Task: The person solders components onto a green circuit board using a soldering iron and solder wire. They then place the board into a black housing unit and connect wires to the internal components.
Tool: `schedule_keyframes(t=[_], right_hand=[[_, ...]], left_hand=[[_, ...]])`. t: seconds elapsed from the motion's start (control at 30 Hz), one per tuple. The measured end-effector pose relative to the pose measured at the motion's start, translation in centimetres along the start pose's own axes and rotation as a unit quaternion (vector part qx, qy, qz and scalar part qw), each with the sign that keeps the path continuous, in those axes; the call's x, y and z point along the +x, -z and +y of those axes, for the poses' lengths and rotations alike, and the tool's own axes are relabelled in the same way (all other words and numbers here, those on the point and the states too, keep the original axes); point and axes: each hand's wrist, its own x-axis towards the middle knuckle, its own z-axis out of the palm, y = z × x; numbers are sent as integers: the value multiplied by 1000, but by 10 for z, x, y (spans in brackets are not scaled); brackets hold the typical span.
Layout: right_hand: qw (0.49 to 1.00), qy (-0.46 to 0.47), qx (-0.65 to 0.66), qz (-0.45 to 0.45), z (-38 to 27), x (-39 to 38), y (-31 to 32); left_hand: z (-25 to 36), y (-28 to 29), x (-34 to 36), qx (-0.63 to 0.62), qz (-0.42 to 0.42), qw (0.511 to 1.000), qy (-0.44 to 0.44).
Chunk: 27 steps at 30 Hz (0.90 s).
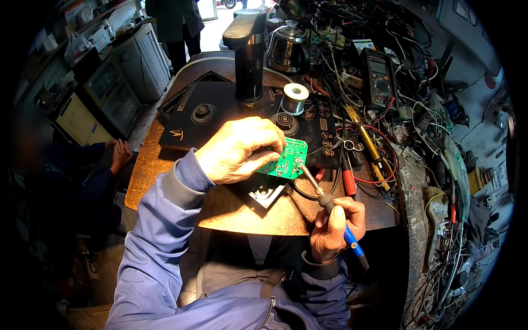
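Repair workshop: multimeter, solder spool, tangled wires (cluttered bench).

My left hand: green circuit board, white patch at its upper edge, silver dots. My right hand: soldering iron, blue handle, black collar, grey metal tip. My sleeves blue-grey. Brown wooden table. Black panel with gold markings. Silver solder spool. Red-handled tool; yellow-handled screwdriver.
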Motion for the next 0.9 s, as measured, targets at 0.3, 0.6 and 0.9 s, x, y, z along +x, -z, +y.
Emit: schedule_keyframes(t=[0.3, 0.6, 0.9], right_hand=[[999, 43, -23, -14, 4, 2, 0], [998, 36, -34, -33, 1, 3, -1], [998, 35, -29, -35, -3, 3, -2]], left_hand=[[0, 1, 0, -3, -20, 1000, -17], [0, 1, -1, 18, -23, 999, -22], [0, 0, -1, 23, -24, 999, -21]])
